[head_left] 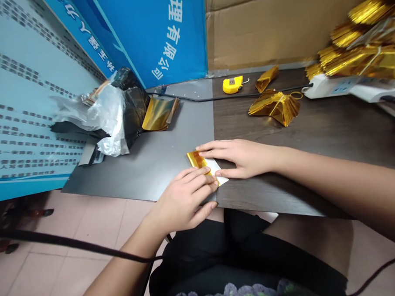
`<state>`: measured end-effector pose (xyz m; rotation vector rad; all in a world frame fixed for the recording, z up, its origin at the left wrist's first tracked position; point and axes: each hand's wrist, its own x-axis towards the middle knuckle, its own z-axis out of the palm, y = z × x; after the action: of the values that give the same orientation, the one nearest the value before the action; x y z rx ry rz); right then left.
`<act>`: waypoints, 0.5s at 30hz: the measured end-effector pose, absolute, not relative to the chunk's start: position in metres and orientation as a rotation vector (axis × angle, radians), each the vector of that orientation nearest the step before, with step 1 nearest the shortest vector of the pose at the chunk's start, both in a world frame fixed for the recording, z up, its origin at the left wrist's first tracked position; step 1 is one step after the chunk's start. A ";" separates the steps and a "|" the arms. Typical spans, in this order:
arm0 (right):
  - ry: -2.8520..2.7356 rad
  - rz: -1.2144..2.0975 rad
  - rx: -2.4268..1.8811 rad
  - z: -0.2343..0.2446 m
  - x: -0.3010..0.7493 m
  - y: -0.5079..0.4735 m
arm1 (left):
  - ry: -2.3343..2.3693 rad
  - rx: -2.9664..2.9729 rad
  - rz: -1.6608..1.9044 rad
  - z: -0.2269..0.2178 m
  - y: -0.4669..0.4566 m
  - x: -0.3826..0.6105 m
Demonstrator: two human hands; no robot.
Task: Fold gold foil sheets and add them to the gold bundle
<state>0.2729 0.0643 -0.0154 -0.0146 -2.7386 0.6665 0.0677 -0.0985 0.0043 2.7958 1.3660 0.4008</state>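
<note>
Gold foil (196, 159) on white paper (215, 167) sits at the edge of a grey mat (142, 168), pressed flat, unpinched, under the spread fingers of the left hand (183, 201) and right hand (240, 158); a crumpled clear plastic bag (107, 121) lies beyond.

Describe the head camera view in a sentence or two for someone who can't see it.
A person's bare left hand and right hand hold a small gold foil piece against a white sheet on a dark grey mat. Pleated gold foil fans and a yellow tape measure lie on a brown wood-grain table beyond.
</note>
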 end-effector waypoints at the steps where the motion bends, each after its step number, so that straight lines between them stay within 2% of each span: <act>1: -2.742 0.668 -0.009 -0.015 0.273 0.064 | 1.370 2.781 0.394 0.005 -0.099 0.068; 15: -2.754 0.580 0.000 -0.019 0.270 0.060 | 1.359 2.767 0.416 0.004 -0.097 0.067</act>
<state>0.2700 0.0598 -0.0186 -0.0001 -2.7543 0.5797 0.0672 -0.0971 0.0039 2.7671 1.3591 0.4164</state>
